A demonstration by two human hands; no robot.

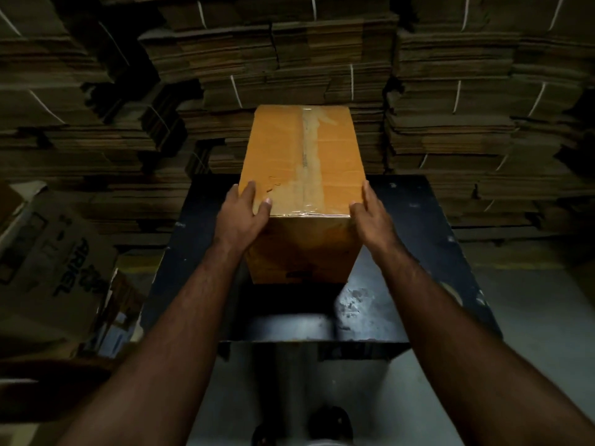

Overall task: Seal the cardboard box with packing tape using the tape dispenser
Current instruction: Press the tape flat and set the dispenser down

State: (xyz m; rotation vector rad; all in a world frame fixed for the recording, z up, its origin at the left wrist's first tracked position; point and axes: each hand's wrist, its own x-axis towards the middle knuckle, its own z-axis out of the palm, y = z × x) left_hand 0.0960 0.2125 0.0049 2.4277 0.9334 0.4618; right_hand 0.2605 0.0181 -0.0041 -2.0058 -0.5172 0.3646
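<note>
Stacks of flattened cartons [450,91], tied in bundles with pale string, fill the dim room from side to side behind a dark table [418,252]. Its black top is scuffed and speckled with pale marks, glossy where light catches it near the front edge, and grey floor [531,317] shows to its right and beneath it. At the left, a printed carton [54,262] leans among loose cardboard. On the table, toward its far side, stands the box [302,175], closed, its long side running away from the person. A strip of clear tape [306,156] runs down the middle seam of the top and folds over the near edge. The left hand [243,214] holds the near left corner, fingers curled over the top and side, thumb pressed flat on the top. The right hand [370,214] lies against the near right corner, fingers straight along the side, thumb at the top edge. Both forearms reach in from below. Dark shoes [331,423] show on the floor by the table's front.
</note>
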